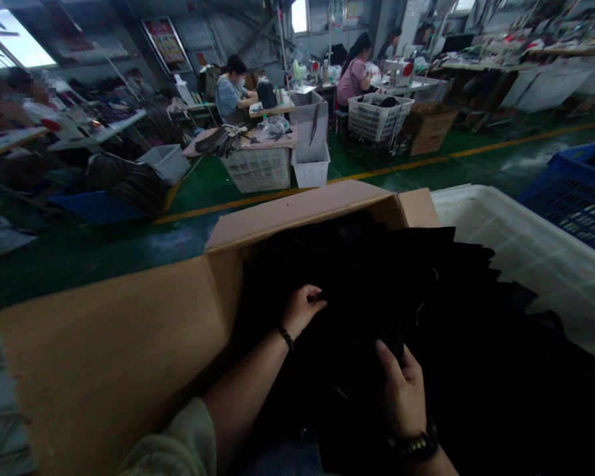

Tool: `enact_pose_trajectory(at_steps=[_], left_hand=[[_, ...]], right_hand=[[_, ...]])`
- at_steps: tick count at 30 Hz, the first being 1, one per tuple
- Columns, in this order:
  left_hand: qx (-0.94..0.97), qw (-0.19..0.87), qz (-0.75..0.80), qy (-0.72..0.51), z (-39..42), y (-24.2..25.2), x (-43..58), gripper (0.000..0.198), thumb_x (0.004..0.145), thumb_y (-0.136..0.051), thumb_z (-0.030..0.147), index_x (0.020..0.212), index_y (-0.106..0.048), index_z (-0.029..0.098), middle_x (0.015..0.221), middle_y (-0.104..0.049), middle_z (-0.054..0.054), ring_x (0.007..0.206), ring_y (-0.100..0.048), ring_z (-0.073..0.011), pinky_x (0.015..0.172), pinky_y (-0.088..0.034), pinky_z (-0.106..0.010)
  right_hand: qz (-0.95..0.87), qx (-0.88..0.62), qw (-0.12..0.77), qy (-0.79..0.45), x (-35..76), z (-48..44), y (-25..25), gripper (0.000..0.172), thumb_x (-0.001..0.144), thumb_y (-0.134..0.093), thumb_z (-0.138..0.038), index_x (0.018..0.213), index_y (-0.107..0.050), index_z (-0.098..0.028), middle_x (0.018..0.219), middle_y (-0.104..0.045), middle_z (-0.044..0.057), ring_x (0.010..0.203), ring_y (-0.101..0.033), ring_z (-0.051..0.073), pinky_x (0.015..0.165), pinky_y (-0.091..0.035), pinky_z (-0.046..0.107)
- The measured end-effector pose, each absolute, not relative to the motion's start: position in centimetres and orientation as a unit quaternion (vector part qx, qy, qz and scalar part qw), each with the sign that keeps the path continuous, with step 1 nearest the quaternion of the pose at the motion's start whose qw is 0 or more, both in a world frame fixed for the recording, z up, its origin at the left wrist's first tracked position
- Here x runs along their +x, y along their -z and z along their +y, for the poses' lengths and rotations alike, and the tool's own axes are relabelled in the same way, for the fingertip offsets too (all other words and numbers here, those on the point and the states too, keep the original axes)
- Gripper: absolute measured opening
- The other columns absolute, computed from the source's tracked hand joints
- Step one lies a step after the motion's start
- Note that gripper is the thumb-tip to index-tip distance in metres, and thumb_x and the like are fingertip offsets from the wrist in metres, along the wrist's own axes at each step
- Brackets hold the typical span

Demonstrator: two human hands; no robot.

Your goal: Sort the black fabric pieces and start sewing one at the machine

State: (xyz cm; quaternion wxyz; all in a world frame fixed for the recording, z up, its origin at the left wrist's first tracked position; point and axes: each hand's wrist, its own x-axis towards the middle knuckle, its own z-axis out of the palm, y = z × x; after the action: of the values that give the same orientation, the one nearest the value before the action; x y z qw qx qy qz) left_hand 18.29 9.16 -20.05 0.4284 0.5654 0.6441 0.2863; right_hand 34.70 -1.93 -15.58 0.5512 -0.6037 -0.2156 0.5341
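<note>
A mass of black fabric pieces (347,277) fills the open cardboard box (119,330) in front of me and spreads out to the right in layered, staggered edges. My left hand (305,309) is over the middle of it, thumb and fingers closed in a pinch on the black fabric. Lower and to the right, my right hand (405,390) grips a black fabric piece between thumb and fingers. Light loose threads show on the dark cloth. The cloth is so dark that single pieces and their outlines are hard to make out.
A white plastic bin (525,244) stands right of the box, with a blue crate (575,192) beyond it. Across the green floor (188,241), people sit at sewing machines. A white basket (379,118) and a blue bin (99,206) of dark pieces stand there.
</note>
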Motion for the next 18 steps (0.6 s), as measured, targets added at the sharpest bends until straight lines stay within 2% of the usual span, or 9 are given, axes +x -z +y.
enact_pose_trajectory(at_steps=[4,8,13,18], left_hand=[[0.574,0.416,0.630,-0.317,8.5,18.5,18.4,0.009,0.068,-0.063,0.019,0.075,-0.059,0.014,0.073,-0.061,-0.001,0.071,-0.058,-0.0141,0.067,-0.045,-0.024],[0.600,0.396,0.588,-0.370,7.7,17.4,18.5,0.008,0.068,-0.063,0.019,0.067,-0.055,0.016,0.068,-0.059,0.001,0.065,-0.056,-0.0131,0.062,-0.043,-0.023],[0.640,0.443,0.507,-0.370,6.3,15.6,18.6,0.009,0.065,-0.067,0.016,0.065,-0.059,0.016,0.095,-0.063,-0.006,0.090,-0.058,-0.0183,0.082,-0.042,-0.028],[0.695,0.498,0.448,-0.263,4.8,13.5,18.4,0.011,0.062,-0.073,0.021,0.066,-0.064,0.017,0.112,-0.058,-0.008,0.114,-0.046,-0.0234,0.095,-0.035,-0.033]], right_hand=[[-0.212,-0.603,0.550,-0.538,34.7,-1.9,15.5,0.037,0.057,-0.070,-0.046,0.078,-0.063,-0.017,0.071,-0.066,0.004,0.065,-0.062,0.021,0.057,-0.049,0.028],[-0.212,-0.607,0.547,-0.537,34.7,-1.8,15.3,0.036,0.058,-0.070,-0.046,0.076,-0.062,-0.016,0.073,-0.066,0.005,0.066,-0.062,0.022,0.058,-0.049,0.029],[-0.221,-0.596,0.554,-0.538,34.7,-1.9,15.4,0.036,0.060,-0.069,-0.045,0.081,-0.063,-0.016,0.075,-0.066,0.005,0.068,-0.062,0.022,0.059,-0.049,0.028],[-0.258,-0.588,0.555,-0.529,35.0,-2.1,16.0,0.040,0.069,-0.059,-0.051,0.088,-0.063,-0.016,0.079,-0.066,0.007,0.071,-0.061,0.023,0.059,-0.049,0.029]])
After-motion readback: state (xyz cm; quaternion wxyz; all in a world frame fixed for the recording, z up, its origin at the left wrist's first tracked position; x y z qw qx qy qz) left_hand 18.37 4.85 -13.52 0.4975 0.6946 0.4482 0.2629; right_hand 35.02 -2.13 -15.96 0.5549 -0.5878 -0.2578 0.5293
